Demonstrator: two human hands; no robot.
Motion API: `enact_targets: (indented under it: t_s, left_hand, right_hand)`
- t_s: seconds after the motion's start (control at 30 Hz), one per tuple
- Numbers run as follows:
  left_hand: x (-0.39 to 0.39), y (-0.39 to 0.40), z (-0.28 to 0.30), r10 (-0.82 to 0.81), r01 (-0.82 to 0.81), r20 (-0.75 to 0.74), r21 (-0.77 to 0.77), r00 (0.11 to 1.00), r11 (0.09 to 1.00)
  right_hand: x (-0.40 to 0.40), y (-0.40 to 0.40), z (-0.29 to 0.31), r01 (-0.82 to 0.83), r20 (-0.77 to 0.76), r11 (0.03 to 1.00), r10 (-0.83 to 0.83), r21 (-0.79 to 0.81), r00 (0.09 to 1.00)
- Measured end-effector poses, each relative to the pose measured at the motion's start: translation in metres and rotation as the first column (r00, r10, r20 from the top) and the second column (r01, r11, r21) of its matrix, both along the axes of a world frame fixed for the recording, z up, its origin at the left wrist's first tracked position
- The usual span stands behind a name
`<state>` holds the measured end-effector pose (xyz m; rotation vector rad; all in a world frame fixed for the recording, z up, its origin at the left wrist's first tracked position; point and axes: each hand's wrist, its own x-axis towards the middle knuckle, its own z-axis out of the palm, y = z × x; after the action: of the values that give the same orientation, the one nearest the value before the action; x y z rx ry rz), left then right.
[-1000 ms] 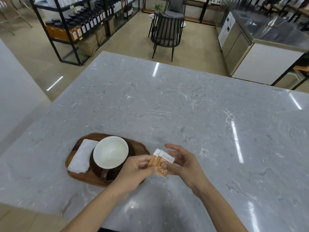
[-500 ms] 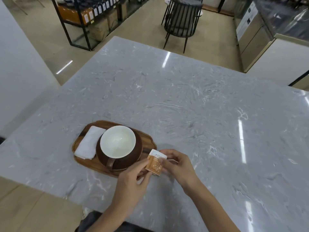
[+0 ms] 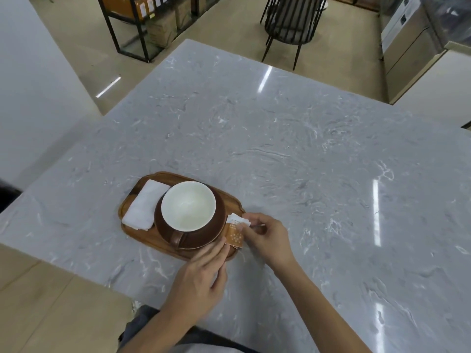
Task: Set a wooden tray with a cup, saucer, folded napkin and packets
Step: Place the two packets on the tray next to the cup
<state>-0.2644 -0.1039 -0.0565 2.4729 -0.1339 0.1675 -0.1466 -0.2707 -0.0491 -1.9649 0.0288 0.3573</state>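
A wooden tray lies near the front left edge of the grey marble table. On it sit a folded white napkin at the left and a brown saucer carrying a brown cup with a white inside. Orange and white packets are at the tray's right end, beside the saucer. My right hand pinches their upper right edge. My left hand touches their lower left corner with its fingertips, over the tray's front rim.
The marble table stretches far back and to the right. Beyond it stand a black slatted chair, a black shelf rack with boxes and a steel counter. A white wall is at the left.
Both hands have carried the packets from above the table in front of the tray down to the tray's right end beside the saucer. The camera has tilted down and closer.
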Motion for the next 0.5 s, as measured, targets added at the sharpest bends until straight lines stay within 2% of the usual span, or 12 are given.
enact_targets:
  t_s: [0.13,0.23,0.4,0.5]
  left_hand:
    - [-0.002,-0.001,-0.001,-0.008,0.008,0.010,-0.004,1.000,1.000]
    - [-0.004,-0.002,-0.001,0.000,0.000,0.010,0.014,1.000,1.000]
    - [-0.008,-0.001,-0.003,-0.002,0.002,0.008,0.037,1.000,0.999]
    - [-0.009,0.002,-0.004,0.017,-0.017,0.017,-0.010,1.000,1.000]
  right_hand:
    - [-0.002,0.001,-0.003,-0.055,0.127,0.992,0.069,-0.118,0.990]
    - [-0.002,0.003,-0.004,-0.076,0.146,0.990,0.093,-0.118,0.985]
    - [-0.006,0.012,-0.007,0.017,0.195,0.992,0.008,-0.127,0.981]
    - [-0.011,0.011,-0.010,0.044,0.202,0.992,-0.019,-0.121,0.979]
